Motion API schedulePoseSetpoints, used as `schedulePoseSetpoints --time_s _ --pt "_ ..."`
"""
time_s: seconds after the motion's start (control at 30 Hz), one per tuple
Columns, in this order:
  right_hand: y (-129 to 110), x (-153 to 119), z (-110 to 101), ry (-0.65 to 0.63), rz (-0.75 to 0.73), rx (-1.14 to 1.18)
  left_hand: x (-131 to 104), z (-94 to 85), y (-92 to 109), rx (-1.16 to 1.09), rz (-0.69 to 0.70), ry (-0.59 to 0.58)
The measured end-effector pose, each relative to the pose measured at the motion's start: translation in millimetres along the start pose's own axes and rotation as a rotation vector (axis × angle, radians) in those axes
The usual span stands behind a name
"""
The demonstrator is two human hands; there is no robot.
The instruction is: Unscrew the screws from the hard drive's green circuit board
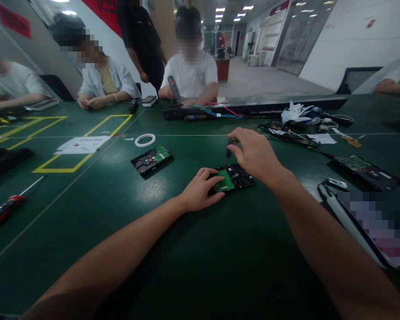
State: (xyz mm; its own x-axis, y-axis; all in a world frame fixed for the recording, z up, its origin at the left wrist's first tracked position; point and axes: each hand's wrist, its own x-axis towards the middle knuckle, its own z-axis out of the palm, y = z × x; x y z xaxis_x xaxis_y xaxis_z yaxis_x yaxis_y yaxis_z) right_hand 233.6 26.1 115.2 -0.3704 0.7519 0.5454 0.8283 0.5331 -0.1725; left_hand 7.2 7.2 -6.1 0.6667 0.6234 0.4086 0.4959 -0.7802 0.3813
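2 forearms (130, 242), left hand (202, 191) spread on 1 hard drive (243, 177), right hand (256, 151) pinching 1 dark screwdriver (229, 151), 2 more drives (150, 161)

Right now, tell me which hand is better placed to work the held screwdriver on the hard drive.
Likely the right hand: it grips the screwdriver upright over the hard drive, while the left hand rests on the drive's green board.
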Motion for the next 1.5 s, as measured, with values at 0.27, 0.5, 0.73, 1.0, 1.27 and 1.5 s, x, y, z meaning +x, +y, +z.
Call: schedulePoseSetpoints --time_s 0.27,0.5,0.73,1.0,1.27,1.5 --pt "-5.7 0.1 -0.8 0.030 0.009 -0.085 -0.6 1.8 -1.5 -0.001 0.005 0.001" --pt "-4.5 -0.6 -0.4 0.050 0.023 -0.107 -0.5 0.0 0.0 -0.006 -0.003 -0.006" --pt "-2.0 -0.5 1.9 0.014 0.010 0.035 0.7 1.1 0.6 -0.011 0.004 0.005" --pt "-0.1 -1.2 4.1 -0.008 -0.004 0.114 0.0 3.8 -2.4 0.002 0.007 0.007" --pt "-0.1 0.0 4.4 0.014 -0.005 0.028 -0.2 2.4 -2.2 0.003 0.001 -0.004" --pt "-1.5 -0.7 3.8 0.049 0.026 -0.039 0.3 0.7 -0.7 -0.002 0.001 -0.009"
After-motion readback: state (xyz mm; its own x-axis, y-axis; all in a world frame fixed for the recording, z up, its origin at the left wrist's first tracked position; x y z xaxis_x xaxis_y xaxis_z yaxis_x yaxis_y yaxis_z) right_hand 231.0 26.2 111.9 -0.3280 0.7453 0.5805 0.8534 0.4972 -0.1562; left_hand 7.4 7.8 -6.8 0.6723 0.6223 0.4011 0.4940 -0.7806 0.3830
